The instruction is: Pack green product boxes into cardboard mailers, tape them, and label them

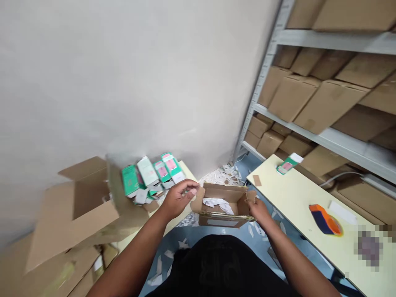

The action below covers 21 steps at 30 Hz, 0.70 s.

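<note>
A small open cardboard box [223,205] with white paper inside is held between my hands above my lap. My left hand [179,199] pinches its left flap. My right hand [258,208] grips its right side. Just left of the box, several green, white and pink product cartons [151,173] lie in a heap on a pale table [185,169].
A large open cardboard carton [77,214] stands at the left. A pale yellow table [297,198] at the right bears an orange and blue tape dispenser [326,220] and one green carton [289,163]. Metal shelves [334,136] hold brown boxes. Paper scraps [222,175] litter the blue floor.
</note>
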Motion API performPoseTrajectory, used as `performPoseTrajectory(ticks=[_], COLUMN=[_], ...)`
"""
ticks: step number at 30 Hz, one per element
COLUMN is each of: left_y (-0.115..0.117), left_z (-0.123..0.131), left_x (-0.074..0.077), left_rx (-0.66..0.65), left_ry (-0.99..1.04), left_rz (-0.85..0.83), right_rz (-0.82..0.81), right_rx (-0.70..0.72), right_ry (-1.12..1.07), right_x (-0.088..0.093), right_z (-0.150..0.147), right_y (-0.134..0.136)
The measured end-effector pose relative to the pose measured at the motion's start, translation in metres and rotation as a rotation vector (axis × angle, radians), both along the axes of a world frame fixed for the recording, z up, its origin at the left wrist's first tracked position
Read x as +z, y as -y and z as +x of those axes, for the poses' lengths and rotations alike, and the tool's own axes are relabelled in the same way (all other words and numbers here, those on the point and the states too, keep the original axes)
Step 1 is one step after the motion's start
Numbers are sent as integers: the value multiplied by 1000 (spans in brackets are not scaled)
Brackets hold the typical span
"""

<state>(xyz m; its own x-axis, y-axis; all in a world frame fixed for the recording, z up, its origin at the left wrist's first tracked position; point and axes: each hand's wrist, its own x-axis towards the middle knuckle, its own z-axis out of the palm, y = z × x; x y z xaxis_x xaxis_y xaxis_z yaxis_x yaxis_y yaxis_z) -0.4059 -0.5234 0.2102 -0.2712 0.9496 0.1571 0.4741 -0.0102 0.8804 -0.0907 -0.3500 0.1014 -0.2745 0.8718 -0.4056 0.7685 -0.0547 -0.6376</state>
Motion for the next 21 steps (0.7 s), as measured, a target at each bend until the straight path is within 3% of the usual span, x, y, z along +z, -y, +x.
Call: performPoseTrajectory(ticks=[4,7,10,16,21], left_y=[-67,-111,-150,-231,-312], left_z=[58,97,125,153,166], left_x=[-27,-42,-56,-88,-96], left_rx=[-23,-167,-329,-568,-662], left_ry=[-69,-190,-269,-385,-375], left_rz=[-64,-142,-211,-288,-245], right_rz=[14,33,32,1,-23], right_rx=[-217,-346,-476,-659,-745], right_ry=[95,155,163,99,80], right_x=[-7,-15,-27,-47,-53], right_z=[116,191,241,276,277], right_y=[-58,-91,-118,-164,-197])
